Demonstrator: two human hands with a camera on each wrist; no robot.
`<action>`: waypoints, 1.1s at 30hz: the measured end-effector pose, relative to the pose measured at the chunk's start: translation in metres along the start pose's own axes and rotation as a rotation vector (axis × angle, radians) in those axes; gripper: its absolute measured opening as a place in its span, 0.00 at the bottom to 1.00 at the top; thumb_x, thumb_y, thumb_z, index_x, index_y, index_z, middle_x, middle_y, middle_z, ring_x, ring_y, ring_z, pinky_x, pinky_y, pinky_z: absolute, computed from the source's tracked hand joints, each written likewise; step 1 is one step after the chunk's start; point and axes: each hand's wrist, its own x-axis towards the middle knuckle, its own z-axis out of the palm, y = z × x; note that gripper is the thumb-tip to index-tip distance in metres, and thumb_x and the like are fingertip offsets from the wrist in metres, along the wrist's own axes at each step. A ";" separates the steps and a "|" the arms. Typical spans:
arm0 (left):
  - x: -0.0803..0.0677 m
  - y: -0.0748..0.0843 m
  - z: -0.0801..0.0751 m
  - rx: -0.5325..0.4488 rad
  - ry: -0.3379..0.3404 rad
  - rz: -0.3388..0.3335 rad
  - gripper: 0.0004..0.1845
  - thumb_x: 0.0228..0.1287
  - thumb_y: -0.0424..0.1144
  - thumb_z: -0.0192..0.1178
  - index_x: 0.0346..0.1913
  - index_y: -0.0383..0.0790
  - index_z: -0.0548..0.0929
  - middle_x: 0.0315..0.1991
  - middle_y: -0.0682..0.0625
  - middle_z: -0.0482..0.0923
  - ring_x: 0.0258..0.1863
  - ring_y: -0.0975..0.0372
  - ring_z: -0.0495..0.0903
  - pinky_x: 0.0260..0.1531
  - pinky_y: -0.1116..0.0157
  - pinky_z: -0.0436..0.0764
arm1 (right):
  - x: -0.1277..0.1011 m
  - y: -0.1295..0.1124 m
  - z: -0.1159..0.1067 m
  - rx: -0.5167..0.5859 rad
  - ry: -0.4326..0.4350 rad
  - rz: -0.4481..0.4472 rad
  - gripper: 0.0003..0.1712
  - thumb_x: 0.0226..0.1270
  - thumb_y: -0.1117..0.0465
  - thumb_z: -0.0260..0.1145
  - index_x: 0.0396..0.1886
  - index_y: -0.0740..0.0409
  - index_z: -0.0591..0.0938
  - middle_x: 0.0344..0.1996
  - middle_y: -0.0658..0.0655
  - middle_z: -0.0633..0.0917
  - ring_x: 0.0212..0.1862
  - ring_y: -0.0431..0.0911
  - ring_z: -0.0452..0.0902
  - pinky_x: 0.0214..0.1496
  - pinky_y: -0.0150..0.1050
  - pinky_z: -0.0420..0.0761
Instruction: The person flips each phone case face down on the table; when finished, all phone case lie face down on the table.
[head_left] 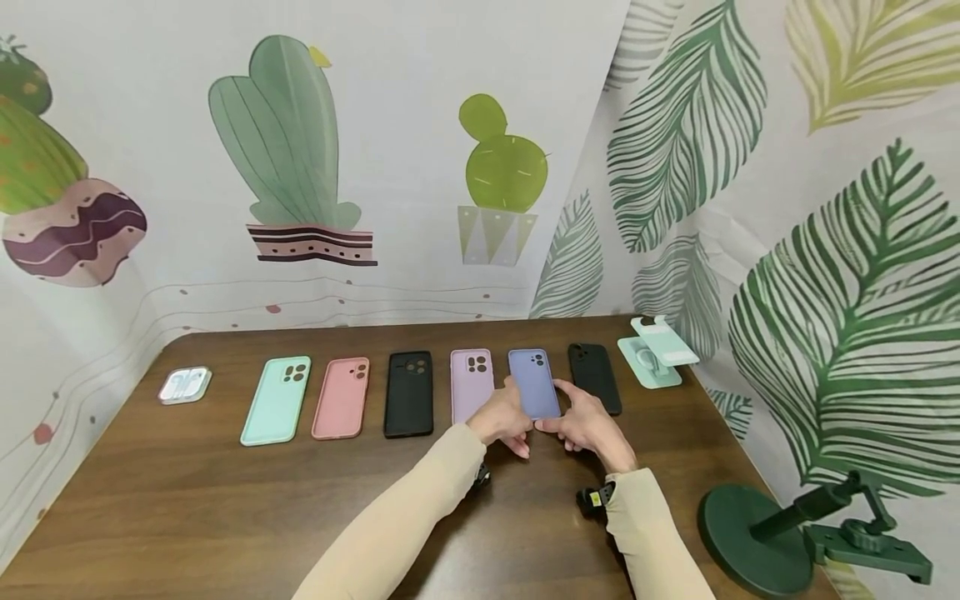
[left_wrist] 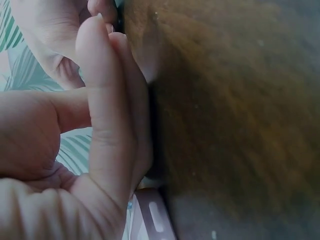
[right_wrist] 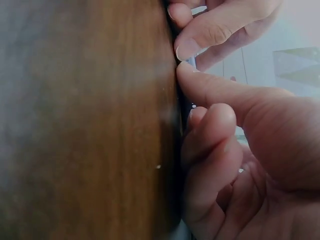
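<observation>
A blue-violet phone case (head_left: 533, 379) lies in a row of cases on the brown table (head_left: 225, 500). Both hands meet at its near end. My left hand (head_left: 505, 419) holds the near left corner, thumb on the left edge. My right hand (head_left: 589, 428) pinches the near right corner, forefinger along the right edge. In the left wrist view, the left hand's fingers (left_wrist: 107, 115) lie flat against the wood. The right wrist view shows the right hand's thumb and fingers (right_wrist: 220, 125) curled at the case's rim, with most of the case hidden.
The row also holds a mint case (head_left: 276, 400), a pink case (head_left: 341, 397), a black case (head_left: 408, 393), a lilac case (head_left: 470, 383) and another black case (head_left: 594, 375). A clear earphone box (head_left: 184, 385) lies far left. A mint stand (head_left: 654, 354) and a dark green stand (head_left: 757, 537) sit right.
</observation>
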 end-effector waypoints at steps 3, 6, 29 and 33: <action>-0.001 -0.001 -0.001 -0.004 -0.005 0.010 0.53 0.63 0.16 0.58 0.87 0.26 0.40 0.20 0.46 0.72 0.09 0.59 0.79 0.14 0.65 0.88 | -0.002 0.000 0.001 -0.005 0.006 -0.016 0.55 0.67 0.59 0.80 0.88 0.54 0.62 0.18 0.55 0.82 0.14 0.42 0.75 0.18 0.33 0.79; -0.003 -0.001 -0.001 -0.011 -0.010 0.013 0.54 0.62 0.16 0.59 0.87 0.26 0.41 0.19 0.46 0.71 0.09 0.59 0.79 0.13 0.66 0.86 | -0.003 -0.001 0.001 -0.015 0.012 -0.029 0.54 0.67 0.60 0.80 0.87 0.56 0.62 0.19 0.56 0.82 0.15 0.42 0.76 0.20 0.34 0.81; -0.007 -0.006 -0.003 -0.160 -0.088 0.035 0.47 0.72 0.48 0.64 0.81 0.28 0.54 0.22 0.44 0.76 0.13 0.58 0.80 0.15 0.65 0.88 | -0.018 -0.018 -0.013 -0.128 0.093 -0.139 0.55 0.59 0.65 0.83 0.84 0.62 0.67 0.20 0.53 0.84 0.19 0.43 0.81 0.25 0.36 0.80; -0.007 -0.004 0.000 -0.093 -0.040 0.036 0.57 0.70 0.62 0.67 0.84 0.28 0.50 0.20 0.46 0.76 0.12 0.59 0.78 0.12 0.65 0.86 | -0.020 -0.021 -0.013 -0.153 0.113 -0.169 0.54 0.59 0.65 0.83 0.84 0.63 0.68 0.20 0.53 0.84 0.19 0.43 0.80 0.27 0.35 0.79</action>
